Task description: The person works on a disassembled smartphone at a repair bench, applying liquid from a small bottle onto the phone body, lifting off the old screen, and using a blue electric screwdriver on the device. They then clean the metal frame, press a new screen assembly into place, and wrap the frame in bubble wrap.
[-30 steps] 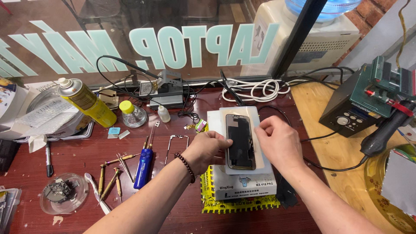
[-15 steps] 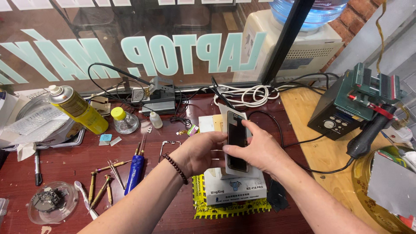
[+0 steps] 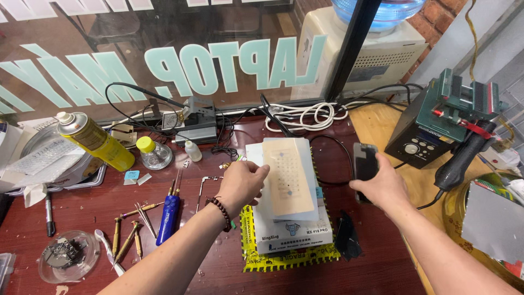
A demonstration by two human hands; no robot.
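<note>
A: Itemize the centre of the frame.

B: One white heating plate unit (image 3: 292,229) on one yellow-and-black mat (image 3: 289,261), with one tan rectangular pad (image 3: 287,177) lying flat on its top. One dark phone screen (image 3: 364,164) is off the unit, to its right.

A: Items in the left half?

B: One yellow spray can (image 3: 95,141), tilted; one small clear jar with a yellow cap (image 3: 152,153); one small white dropper bottle (image 3: 192,150); one blue-handled screwdriver (image 3: 168,217); several brass-coloured bits (image 3: 128,237), exact count unclear; one round clear dish (image 3: 65,255) holding small parts.

A: Right half?

B: One dark green hot-air station (image 3: 434,128) with one black handpiece (image 3: 464,155) leaning against it, and one coil of white cable (image 3: 300,116) at upper centre.

A: Locate the screen relative to the hands.

B: It is gripped in the right hand (image 3: 385,186), roughly upright, above the reddish-brown surface (image 3: 82,207) just right of the unit. It is well apart from the left hand (image 3: 243,183).

A: Right hand condition?

B: Closed around the lower part of the screen, back of hand facing up, forearm entering from the lower right.

A: Left hand?

B: Loosely curled with nothing in it, fingertips at the left edge of the pad. Contact cannot be confirmed. One beaded bracelet (image 3: 221,210) sits on the wrist; the forearm enters from the lower left.
</note>
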